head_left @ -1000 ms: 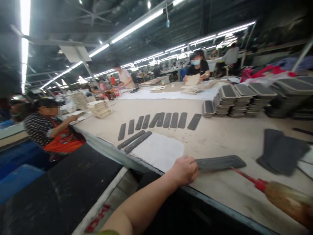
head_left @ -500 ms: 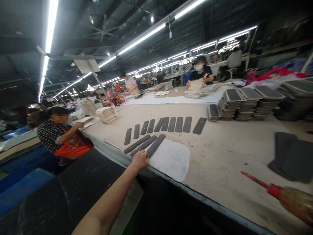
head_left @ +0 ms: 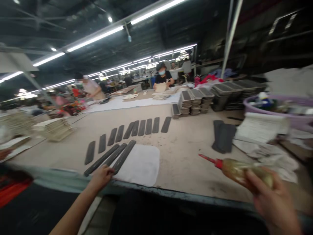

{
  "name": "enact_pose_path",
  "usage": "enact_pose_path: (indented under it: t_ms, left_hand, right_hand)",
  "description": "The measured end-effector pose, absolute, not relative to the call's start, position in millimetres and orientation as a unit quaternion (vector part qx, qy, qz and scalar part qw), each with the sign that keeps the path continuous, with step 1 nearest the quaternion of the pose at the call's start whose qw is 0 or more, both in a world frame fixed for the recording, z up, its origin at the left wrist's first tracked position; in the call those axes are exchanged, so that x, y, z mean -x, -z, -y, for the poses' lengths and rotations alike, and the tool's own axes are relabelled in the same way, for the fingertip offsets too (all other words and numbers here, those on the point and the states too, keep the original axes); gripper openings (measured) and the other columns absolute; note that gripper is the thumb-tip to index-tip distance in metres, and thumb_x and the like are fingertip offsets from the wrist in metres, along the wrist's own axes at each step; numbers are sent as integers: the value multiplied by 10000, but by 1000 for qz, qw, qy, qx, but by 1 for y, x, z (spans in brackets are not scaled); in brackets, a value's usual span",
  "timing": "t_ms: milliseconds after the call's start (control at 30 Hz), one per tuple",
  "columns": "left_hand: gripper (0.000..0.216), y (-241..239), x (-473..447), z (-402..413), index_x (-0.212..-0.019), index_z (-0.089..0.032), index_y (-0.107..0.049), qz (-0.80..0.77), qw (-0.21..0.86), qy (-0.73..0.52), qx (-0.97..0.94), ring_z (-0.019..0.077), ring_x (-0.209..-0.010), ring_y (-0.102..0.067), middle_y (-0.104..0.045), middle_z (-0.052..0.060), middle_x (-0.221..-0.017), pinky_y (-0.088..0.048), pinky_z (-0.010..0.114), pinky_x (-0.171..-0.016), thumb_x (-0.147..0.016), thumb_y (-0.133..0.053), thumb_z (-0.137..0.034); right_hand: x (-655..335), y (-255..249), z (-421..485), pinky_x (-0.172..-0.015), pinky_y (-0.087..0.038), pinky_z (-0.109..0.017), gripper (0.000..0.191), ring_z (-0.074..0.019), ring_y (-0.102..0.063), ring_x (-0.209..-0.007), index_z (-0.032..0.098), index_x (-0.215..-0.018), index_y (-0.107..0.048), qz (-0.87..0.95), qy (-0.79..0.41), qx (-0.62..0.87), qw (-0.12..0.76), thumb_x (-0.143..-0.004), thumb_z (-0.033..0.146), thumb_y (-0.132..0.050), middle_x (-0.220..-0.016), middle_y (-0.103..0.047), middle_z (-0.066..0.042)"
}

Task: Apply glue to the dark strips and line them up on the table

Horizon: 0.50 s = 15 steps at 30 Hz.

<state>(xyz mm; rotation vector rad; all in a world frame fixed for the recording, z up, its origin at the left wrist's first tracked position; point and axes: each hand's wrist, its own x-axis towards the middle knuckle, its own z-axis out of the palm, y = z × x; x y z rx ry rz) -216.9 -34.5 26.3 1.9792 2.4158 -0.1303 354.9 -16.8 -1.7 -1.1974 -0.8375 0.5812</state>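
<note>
My left hand (head_left: 102,176) rests closed at the near ends of three long dark strips (head_left: 111,157) that lie side by side beside a white cloth (head_left: 141,164) near the table's front edge. My right hand (head_left: 274,200) at the lower right is wrapped round a squeeze bottle (head_left: 238,169) of amber liquid with a red pointed nozzle aimed left over the table. Whether the left fingers pinch a strip is hidden by blur.
A row of several shorter dark pieces (head_left: 137,128) lies further back on the beige table (head_left: 186,153). Stacks of dark trays (head_left: 193,101) stand at the back right, a purple basin (head_left: 281,111) and papers on the right. Other people work at the far and left sides.
My left hand carried a dark strip from mid-table leftwards and laid it beside the two others. The view has swung right, and my right hand on the bottle has come into view.
</note>
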Motion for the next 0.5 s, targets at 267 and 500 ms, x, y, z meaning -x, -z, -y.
enact_pose_path:
  t_ms: [267, 500]
  left_hand:
    - [272, -55, 103, -29, -803, -252, -651, -719, -62, -97, -686, 192, -755, -631, -671, -26, -801, -474, 310, -728, -838, -502, -476]
    - [211, -29, -179, -112, -973, -174, -710, -497, 139, -245, -821, 136, -801, -657, -695, 52, -989, -529, 234, -775, -860, -598, -312]
  right_hand:
    - [-357, -22, 18, -480, -432, -141, 505, -80, -548, -642, 240, -959, -584, 112, -387, 427, 810, -558, 378, -859, -829, -583, 45]
    - [-382, -26, 22, -361, -297, -122, 483, -37, -389, -514, 231, -883, -563, 25, -381, 381, 842, -519, 335, -863, -782, -497, 75]
